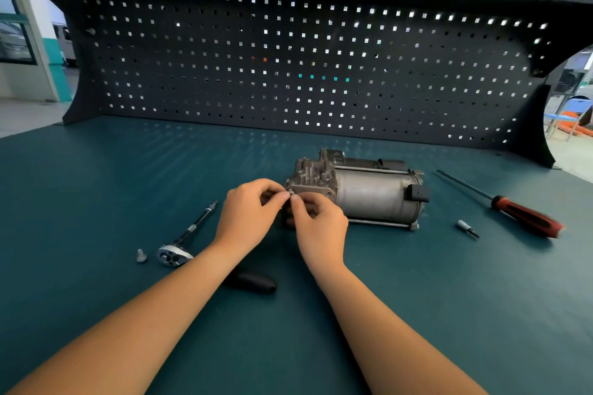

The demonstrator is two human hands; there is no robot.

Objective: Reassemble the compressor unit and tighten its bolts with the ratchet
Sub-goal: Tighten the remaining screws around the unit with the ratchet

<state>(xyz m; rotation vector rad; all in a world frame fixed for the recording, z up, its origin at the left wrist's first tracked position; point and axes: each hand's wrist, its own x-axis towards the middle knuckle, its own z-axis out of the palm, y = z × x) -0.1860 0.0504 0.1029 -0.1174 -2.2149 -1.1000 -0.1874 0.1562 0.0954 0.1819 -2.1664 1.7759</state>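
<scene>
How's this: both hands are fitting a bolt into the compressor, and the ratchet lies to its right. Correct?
Not quite. The head view shows the ratchet lying left of the compressor, not right. The left hand and right hand do pinch a bolt at its end.

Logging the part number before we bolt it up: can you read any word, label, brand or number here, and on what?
No text is legible here.
On the compressor unit: possible raised marks on top, too blurred to read.
On the ratchet and screwdriver: no lettering visible.
On the bolt pinched by the left hand and right hand: too small to tell.
</scene>
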